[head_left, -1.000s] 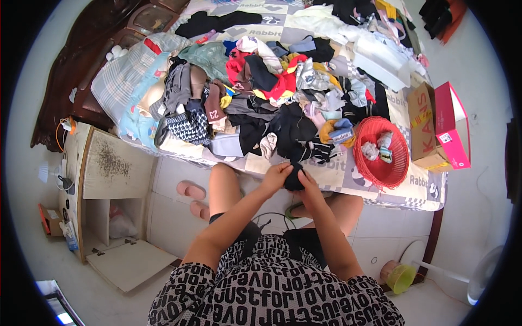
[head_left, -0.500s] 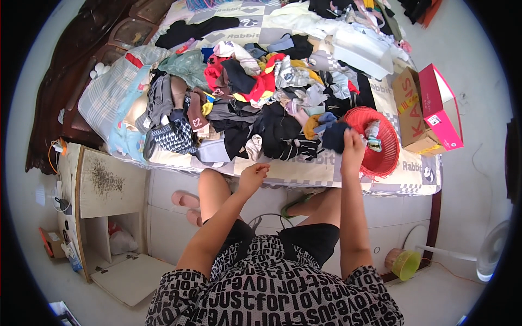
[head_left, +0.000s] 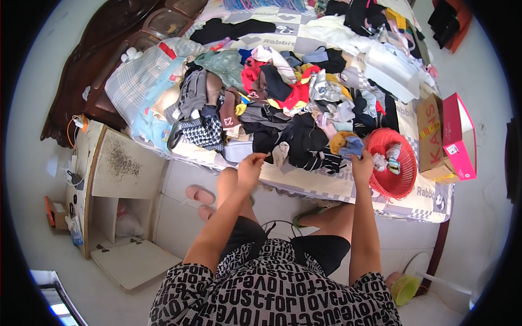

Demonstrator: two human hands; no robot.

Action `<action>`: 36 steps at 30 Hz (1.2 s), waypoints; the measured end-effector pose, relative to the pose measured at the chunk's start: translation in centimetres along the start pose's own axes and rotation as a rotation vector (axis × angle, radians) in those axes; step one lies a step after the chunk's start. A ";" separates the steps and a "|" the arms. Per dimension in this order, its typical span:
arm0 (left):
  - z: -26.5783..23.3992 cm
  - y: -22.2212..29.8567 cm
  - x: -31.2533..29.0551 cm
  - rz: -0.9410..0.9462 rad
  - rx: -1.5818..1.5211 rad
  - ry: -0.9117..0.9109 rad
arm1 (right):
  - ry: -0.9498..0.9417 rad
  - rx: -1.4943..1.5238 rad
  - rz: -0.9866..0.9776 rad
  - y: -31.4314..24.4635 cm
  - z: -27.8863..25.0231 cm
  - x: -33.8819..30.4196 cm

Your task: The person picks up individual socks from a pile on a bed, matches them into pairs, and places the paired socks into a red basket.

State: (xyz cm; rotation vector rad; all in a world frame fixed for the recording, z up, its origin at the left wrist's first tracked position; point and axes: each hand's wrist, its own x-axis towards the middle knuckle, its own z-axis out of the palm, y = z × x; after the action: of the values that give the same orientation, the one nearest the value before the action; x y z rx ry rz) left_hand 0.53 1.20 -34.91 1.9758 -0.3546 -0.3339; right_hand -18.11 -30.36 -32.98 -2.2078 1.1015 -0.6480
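A large mixed heap of clothes and socks lies on the bed. My right hand (head_left: 362, 165) is at its near right edge, fingers closed on a small blue-grey cloth (head_left: 353, 145) beside a mustard-yellow one (head_left: 339, 142). Directly right of that hand stands a red plastic basket (head_left: 403, 187), holding a few small white and patterned bundles (head_left: 393, 164). My left hand (head_left: 252, 167) hovers at the bed's near edge, fingertips pinched together; whether anything is between them cannot be made out. Close to those fingertips are a cream-coloured cloth (head_left: 280, 154) and black garments (head_left: 307, 136).
A cardboard box (head_left: 432, 138) and a pink box (head_left: 460, 136) stand right of the basket. Farther back is a translucent plastic bin (head_left: 391, 73) among more clothes. A cabinet (head_left: 128, 168) with its lower door open stands at left. Pink slippers (head_left: 200, 194) lie on the floor.
The dark navy cloth in my right hand is no longer there; that hand has come down beside the blue-grey cloth. Another white bundle shows in the basket. The whole view has shifted.
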 end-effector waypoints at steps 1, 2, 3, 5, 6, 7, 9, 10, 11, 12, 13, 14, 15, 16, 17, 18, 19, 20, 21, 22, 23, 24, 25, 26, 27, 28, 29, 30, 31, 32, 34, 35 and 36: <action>-0.7 0.0 0.6 0.016 0.008 0.073 | 0.068 0.034 -0.067 -0.2 -0.5 -0.9; -1.5 0.1 1.2 0.028 0.028 0.118 | 0.138 0.069 -0.131 -0.6 -0.8 -1.8; -2.1 0.2 1.9 0.039 0.046 0.159 | 0.209 0.099 -0.196 -1.1 -1.4 -2.8; -3.3 1.1 3.0 0.176 0.194 0.275 | 0.212 0.182 -0.188 -2.4 -1.9 -4.8; -3.3 2.6 3.7 0.247 0.194 0.289 | 0.211 0.222 -0.175 -1.9 -1.9 -5.5; -3.0 4.0 4.4 0.342 0.172 0.316 | 0.205 0.267 -0.163 -1.9 -2.0 -6.2; -2.5 7.4 6.5 0.400 0.205 0.196 | 0.115 0.397 0.018 -1.5 -1.7 -7.4; -2.1 8.5 8.0 0.498 0.230 0.206 | 0.081 0.388 0.090 -1.6 -1.3 -7.9; -1.5 9.7 9.4 0.598 0.254 0.215 | 0.049 0.379 0.163 -1.4 -1.0 -8.2; -0.3 11.6 10.4 0.589 0.310 0.211 | 0.071 0.354 0.156 0.2 -0.4 -8.3; -0.3 13.1 11.3 0.570 0.381 0.226 | 0.045 0.349 0.197 -0.8 -0.4 -8.6; 0.1 12.4 13.9 0.557 0.233 0.160 | 0.022 0.364 0.212 -1.8 -0.5 -8.7; -0.7 11.3 16.3 0.551 0.190 0.101 | -0.014 0.381 0.219 -3.2 -0.3 -8.8; -0.3 11.8 17.1 0.520 0.174 0.044 | -0.006 0.384 0.193 -3.2 -0.3 -8.8; 0.3 12.1 17.5 0.489 0.161 -0.010 | 0.036 0.392 0.107 -3.3 -0.4 -9.0; 1.8 13.7 16.5 0.590 0.210 0.004 | 0.042 0.403 0.128 -2.9 -0.8 -9.1; 2.8 14.2 15.5 0.694 0.193 0.042 | 0.035 0.428 0.140 -2.9 -1.1 -9.2; 3.9 15.2 13.4 0.696 0.091 -0.027 | 0.040 0.444 0.154 -2.2 -1.4 -9.2; 4.8 16.0 11.1 0.695 -0.005 -0.094 | 0.043 0.464 0.167 -1.5 -1.4 -9.3; 5.3 15.9 9.3 0.665 -0.047 -0.183 | 0.034 0.490 0.174 -1.1 -1.2 -9.5; 5.7 15.5 7.7 0.631 -0.088 -0.270 | 0.056 0.490 0.178 -0.8 -0.9 -9.6; 6.3 14.7 6.3 0.578 -0.021 -0.311 | 0.078 0.488 0.180 -0.5 -0.7 -9.5; 6.9 13.4 5.3 0.525 0.048 -0.344 | 0.095 0.489 0.176 -0.5 -0.4 -9.2; 7.5 11.3 4.7 0.538 0.126 -0.299 | 0.066 0.498 0.210 -1.0 -0.5 -8.7; 8.0 8.7 4.5 0.550 0.203 -0.252 | 0.035 0.505 0.240 -1.9 -0.9 -7.8; 8.2 6.0 4.4 0.504 0.282 -0.228 | 0.004 0.514 0.268 -2.9 -1.4 -6.8; 8.3 4.0 4.4 0.456 0.357 -0.209 | 0.010 0.596 0.228 -3.7 -1.8 -5.6; 8.3 3.2 4.4 0.352 0.373 -0.235 | 0.113 0.604 0.075 -4.2 -2.2 -4.3; 8.1 3.0 4.4 0.364 0.358 -0.216 | 0.062 0.636 0.088 -4.2 -2.8 -2.9; 7.7 2.8 4.5 0.375 0.344 -0.195 | 0.146 0.664 0.025 -4.6 -2.7 -1.6; 6.7 3.5 4.5 0.497 0.351 -0.101 | 0.191 0.705 0.010 -4.9 -2.5 0.1; 6.0 3.9 4.9 0.513 0.326 -0.045 | 0.153 0.717 0.059 -4.9 -2.6 0.4; 5.0 5.1 5.2 0.531 0.300 0.010 | 0.192 0.733 0.015 -4.2 -1.9 0.4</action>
State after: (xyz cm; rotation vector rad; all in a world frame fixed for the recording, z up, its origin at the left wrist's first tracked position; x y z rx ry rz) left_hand 2.90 -7.01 -32.72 2.0771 -0.9424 0.0758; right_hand -16.80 -29.18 -28.67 -1.5262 0.7882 -1.0722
